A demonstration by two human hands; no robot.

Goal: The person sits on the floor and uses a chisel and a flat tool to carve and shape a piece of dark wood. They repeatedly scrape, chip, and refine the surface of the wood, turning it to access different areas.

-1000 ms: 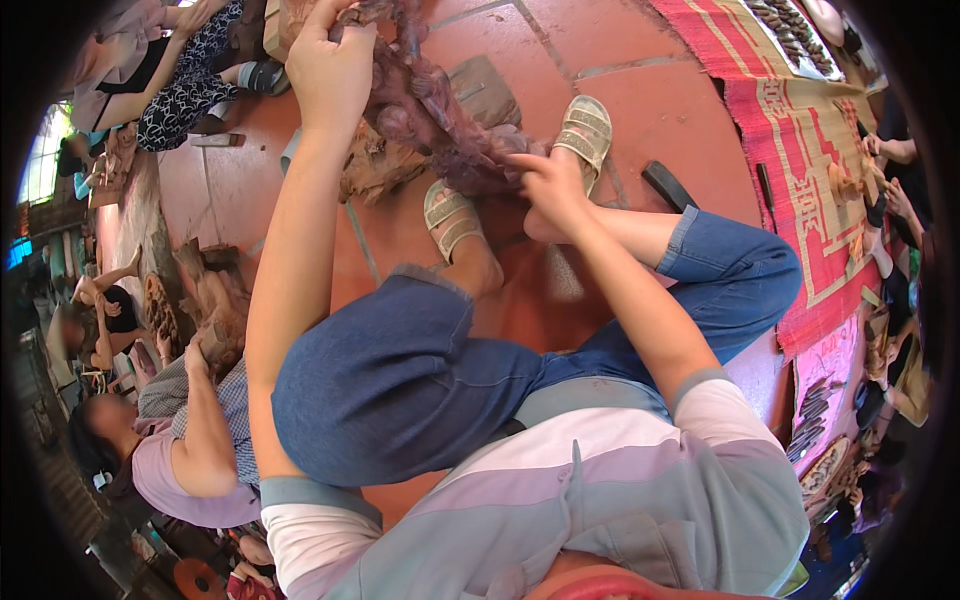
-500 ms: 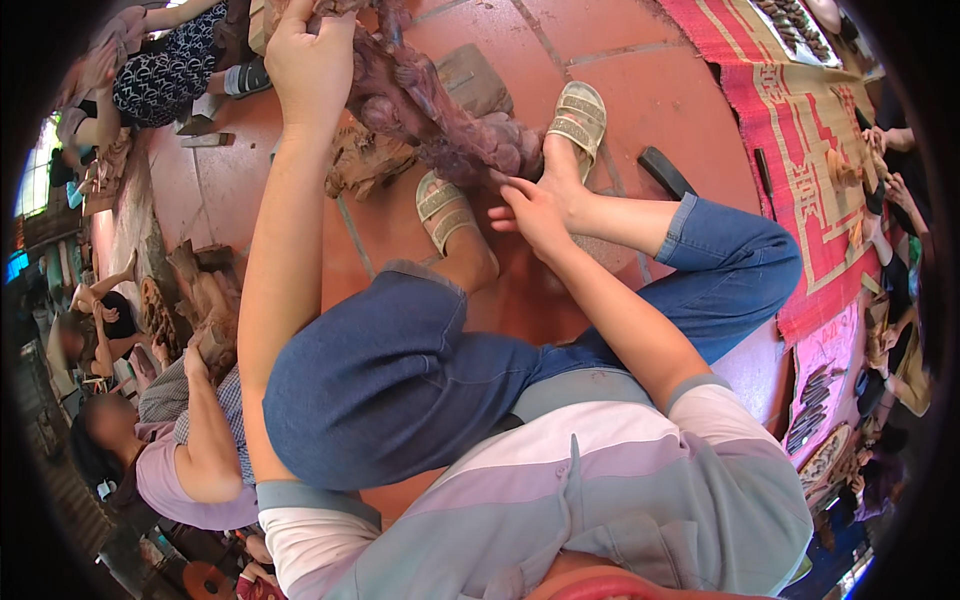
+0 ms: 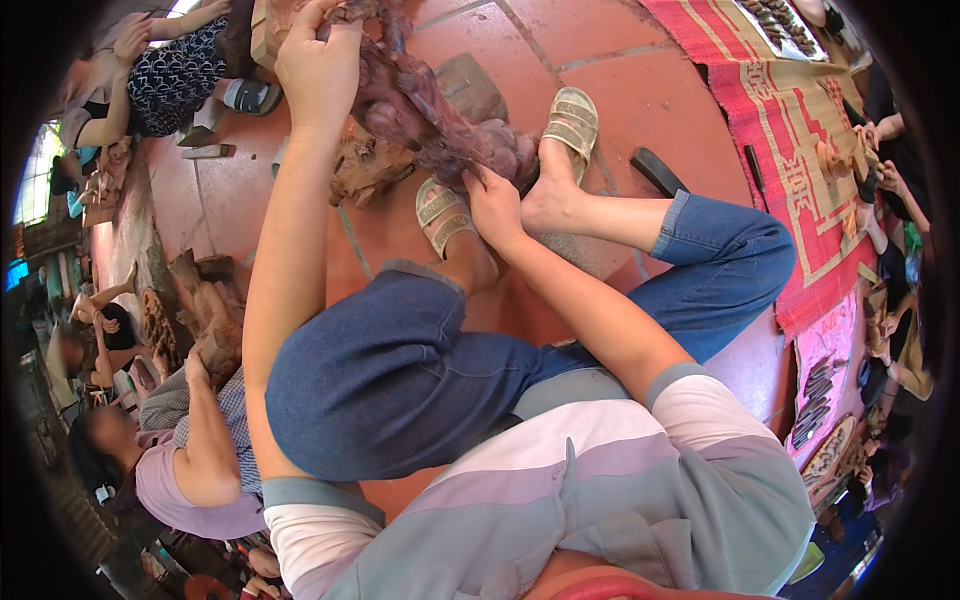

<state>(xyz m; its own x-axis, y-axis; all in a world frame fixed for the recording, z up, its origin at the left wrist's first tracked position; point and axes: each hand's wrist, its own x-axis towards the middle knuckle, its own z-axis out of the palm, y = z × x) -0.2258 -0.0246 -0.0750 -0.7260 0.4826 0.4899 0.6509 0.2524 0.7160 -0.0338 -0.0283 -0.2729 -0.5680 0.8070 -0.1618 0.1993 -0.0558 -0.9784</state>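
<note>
A dark reddish-brown wood carving (image 3: 425,115) with knobbly, rounded forms slants across the top of the view, its lower end by my sandalled feet. My left hand (image 3: 318,75) is closed around its upper left part, though some fingertips are cut off by the top edge. At the carving's lower end, my right hand (image 3: 495,208) has its fingers pressed together on the wood. Whether anything small sits under those fingertips, I cannot tell. Behind the carving lies a greyish-brown wood block (image 3: 472,88). A rough, lighter brown wood chunk (image 3: 368,165) rests on the floor beside it.
A black bar-shaped object (image 3: 659,172) lies on the tiled floor (image 3: 640,110) right of my foot. Farther right spreads a red and tan patterned mat (image 3: 745,130) with a thin dark tool (image 3: 754,167). People sit at the left (image 3: 200,480) and right, near other carvings (image 3: 210,300).
My right hand has moved left and closed its fingers on the carving's lower end; before, they were spread just below it. My left hand keeps its hold.
</note>
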